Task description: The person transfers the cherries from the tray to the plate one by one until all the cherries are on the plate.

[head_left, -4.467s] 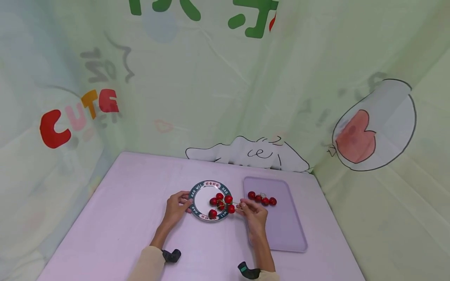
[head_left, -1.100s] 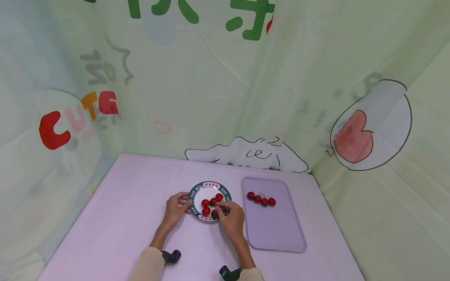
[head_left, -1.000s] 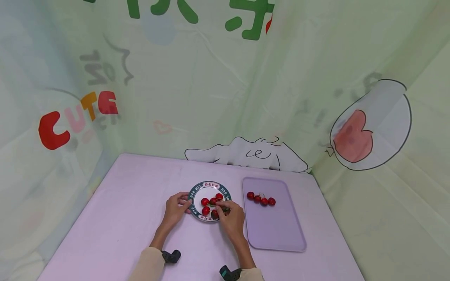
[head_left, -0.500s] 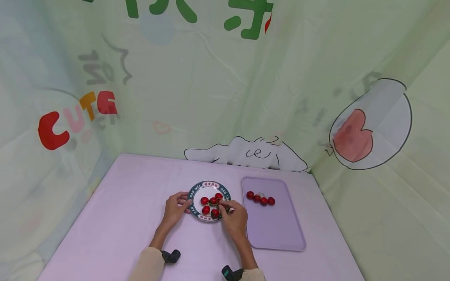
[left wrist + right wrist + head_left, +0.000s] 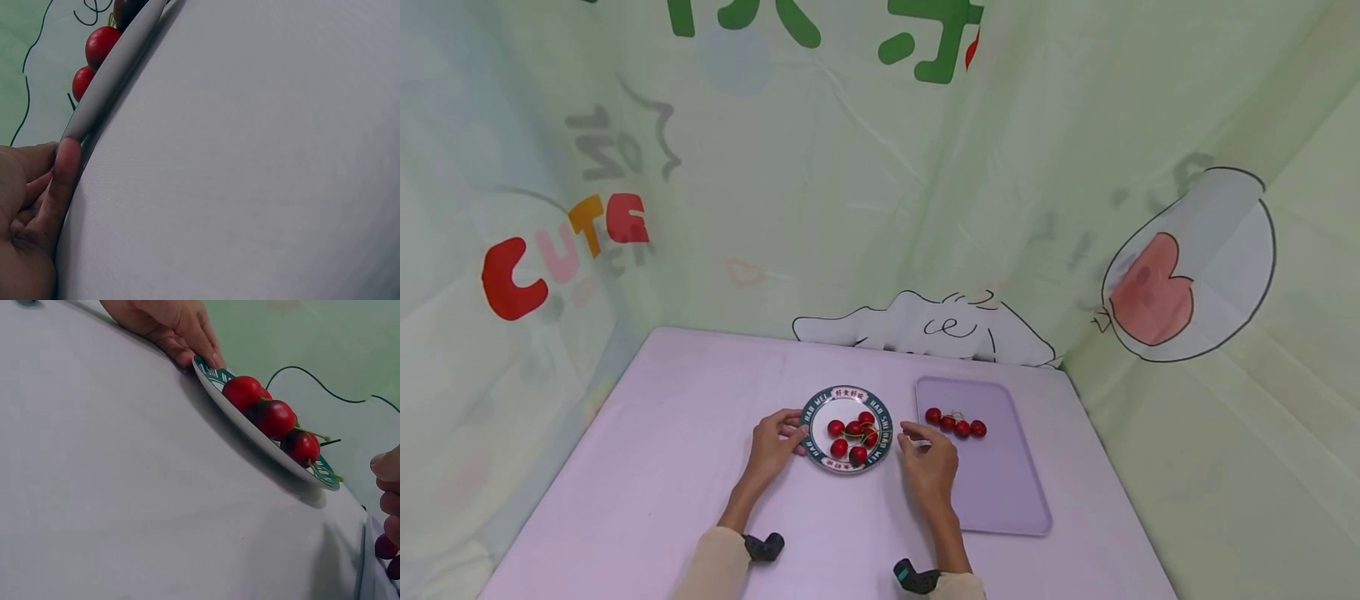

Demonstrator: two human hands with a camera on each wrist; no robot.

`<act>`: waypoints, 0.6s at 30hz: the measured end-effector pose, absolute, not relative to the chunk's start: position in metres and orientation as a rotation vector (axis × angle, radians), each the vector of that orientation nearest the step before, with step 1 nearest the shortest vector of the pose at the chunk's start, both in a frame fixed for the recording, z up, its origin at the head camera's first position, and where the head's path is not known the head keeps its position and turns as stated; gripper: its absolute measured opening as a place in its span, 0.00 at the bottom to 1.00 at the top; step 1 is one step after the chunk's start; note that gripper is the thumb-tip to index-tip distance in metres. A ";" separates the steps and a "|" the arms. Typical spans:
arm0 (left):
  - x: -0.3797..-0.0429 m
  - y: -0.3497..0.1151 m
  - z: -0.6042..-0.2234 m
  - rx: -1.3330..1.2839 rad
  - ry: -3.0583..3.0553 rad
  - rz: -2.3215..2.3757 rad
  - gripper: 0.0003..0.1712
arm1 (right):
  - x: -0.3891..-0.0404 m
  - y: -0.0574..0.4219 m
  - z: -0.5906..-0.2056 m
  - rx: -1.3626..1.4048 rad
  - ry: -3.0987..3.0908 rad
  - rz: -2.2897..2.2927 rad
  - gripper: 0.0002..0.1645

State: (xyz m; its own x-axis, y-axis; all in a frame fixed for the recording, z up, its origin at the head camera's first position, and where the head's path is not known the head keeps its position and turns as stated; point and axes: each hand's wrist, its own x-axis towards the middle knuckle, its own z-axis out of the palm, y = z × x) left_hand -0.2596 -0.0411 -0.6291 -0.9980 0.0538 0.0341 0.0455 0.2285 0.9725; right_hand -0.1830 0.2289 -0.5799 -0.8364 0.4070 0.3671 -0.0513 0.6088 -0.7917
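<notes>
On the table lies a round plate with a green lettered rim. Several red cherries with green stems rest on it, spread over its middle and right side. My left hand pinches the plate's left rim between thumb and fingers; the left wrist view shows the thumb right at the edge. To the right of the plate, my right hand hovers with loosely bent fingers and holds nothing. It overlaps the left edge of the purple tray in the head view.
Several more cherries lie in a row near the tray's far end, their stems toward the back. The pale table meets a printed curtain at the back.
My right hand has let go of a cherry on the plate and drawn back rightward toward the tray. Cherries have shifted left on the plate since the earliest frame. The left hand stays put.
</notes>
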 end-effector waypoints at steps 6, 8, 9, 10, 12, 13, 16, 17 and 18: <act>-0.258 -0.042 -0.625 0.106 2.454 1.954 0.21 | -0.179 0.239 -0.571 -0.355 -2.312 1.172 0.14; -0.257 -0.042 -0.624 0.104 2.456 1.951 0.21 | -0.180 0.243 -0.570 -0.374 -2.307 1.147 0.14; -0.257 -0.041 -0.624 0.105 2.460 1.944 0.21 | -0.180 0.245 -0.568 -0.383 -2.299 1.136 0.15; -0.258 -0.041 -0.624 0.099 2.459 1.941 0.21 | -0.180 0.247 -0.568 -0.395 -2.296 1.126 0.15; -0.258 -0.041 -0.625 0.092 2.461 1.931 0.21 | -0.182 0.252 -0.567 -0.411 -2.285 1.117 0.15; -0.258 -0.041 -0.625 0.086 2.461 1.924 0.22 | -0.182 0.255 -0.566 -0.412 -2.277 1.113 0.15; -0.258 -0.041 -0.626 0.088 2.461 1.925 0.21 | -0.183 0.263 -0.564 -0.400 -2.246 1.126 0.15; -0.258 -0.041 -0.627 0.093 2.462 1.925 0.21 | -0.183 0.265 -0.564 -0.387 -2.234 1.127 0.15; -0.258 -0.041 -0.627 0.093 2.461 1.926 0.21 | -0.183 0.267 -0.564 -0.375 -2.221 1.123 0.15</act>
